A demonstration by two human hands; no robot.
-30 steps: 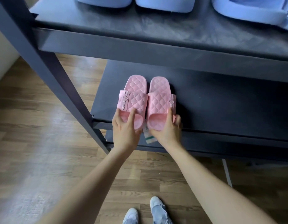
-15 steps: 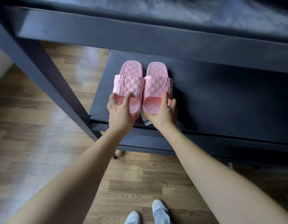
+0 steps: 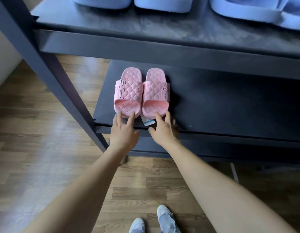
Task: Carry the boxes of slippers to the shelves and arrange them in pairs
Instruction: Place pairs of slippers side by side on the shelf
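On the lower shelf [image 3: 230, 106] of a dark rack, from the head camera: a pink quilted pair, left slipper [image 3: 127, 96] and right slipper [image 3: 156, 96], flat and side by side, touching along their inner edges, open ends toward the viewer, near the shelf's left front corner. Between their near ends, a white and teal tag [image 3: 148, 122], flat on the shelf. Just in front, left hand [image 3: 123, 132] with fingers straight and spread, gripping nothing, two fingertips at the near rim of the left slipper; touching or barely apart, impossible to tell. Right hand [image 3: 164, 132], slightly blurred, likewise spread and holding nothing, forefinger tip at the near rim of the right slipper, thumb out below the tag. Above, on the upper shelf [image 3: 162, 31], pale blue slippers [image 3: 162, 4], cut off by the top edge. Left of the pair, a slanted rack post [image 3: 50, 71]. Below, wood-pattern floor [image 3: 36, 132] and the toes of two light shoes [image 3: 137, 225].
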